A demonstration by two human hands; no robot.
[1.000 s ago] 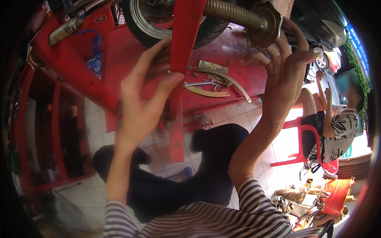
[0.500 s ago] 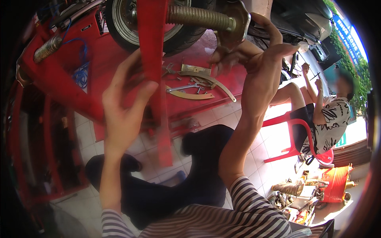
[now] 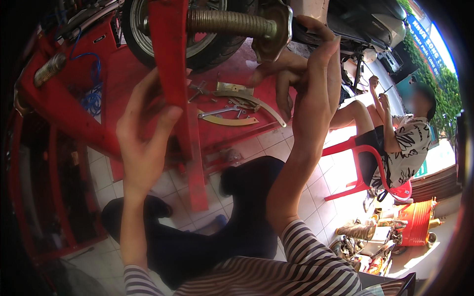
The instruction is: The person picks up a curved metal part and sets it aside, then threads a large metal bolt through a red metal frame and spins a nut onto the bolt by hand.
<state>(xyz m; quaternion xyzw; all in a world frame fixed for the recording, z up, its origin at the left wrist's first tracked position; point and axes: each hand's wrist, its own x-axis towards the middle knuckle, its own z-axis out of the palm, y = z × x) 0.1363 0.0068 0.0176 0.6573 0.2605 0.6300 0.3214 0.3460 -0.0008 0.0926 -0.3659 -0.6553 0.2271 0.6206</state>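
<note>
A thick threaded screw (image 3: 229,24) runs sideways through an upright red steel bar (image 3: 170,49). On its right end sits a lobed metal hand nut (image 3: 281,32). My right hand (image 3: 313,64) has fingers on the nut's rim, one over the top and others curled below it. My left hand (image 3: 145,130) reaches up at the red bar, its fingers passing behind the bar and a fingertip showing on the far side. Its thumb stands away from the bar. Behind the screw is a wheel with a black tire (image 3: 217,59).
On the red platform (image 3: 138,93) lie a wrench (image 3: 222,111), curved metal strips (image 3: 232,120), and small bolts. Blue hose (image 3: 91,101) coils at left. A seated person (image 3: 395,133) is on a red chair (image 3: 363,170) at right. Machine parts (image 3: 380,232) pile up at lower right.
The whole view has shifted slightly, moving things a little left. My right hand's lower fingers have moved downward below the nut. My left hand stays at the red bar.
</note>
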